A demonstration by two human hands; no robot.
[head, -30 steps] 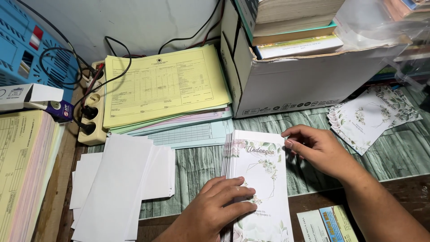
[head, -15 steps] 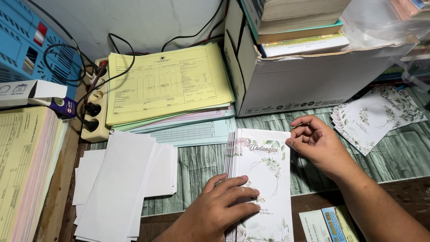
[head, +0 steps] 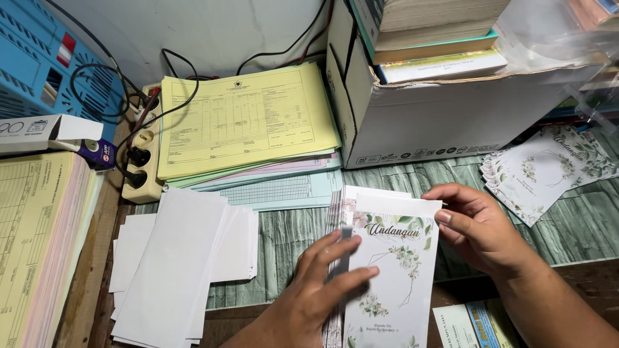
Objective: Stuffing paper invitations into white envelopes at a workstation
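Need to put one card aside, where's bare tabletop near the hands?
Bare green tabletop lies between the white paper slips and the floral card stack under the left hand. Another strip runs below the cardboard box, between the right hand and the fanned floral cards. The back left is crowded: yellow forms, power strip.

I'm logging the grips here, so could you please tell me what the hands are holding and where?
Both hold the top floral card of a stack: the left hand presses fingers flat on its left side, and the right hand pinches its upper right edge.
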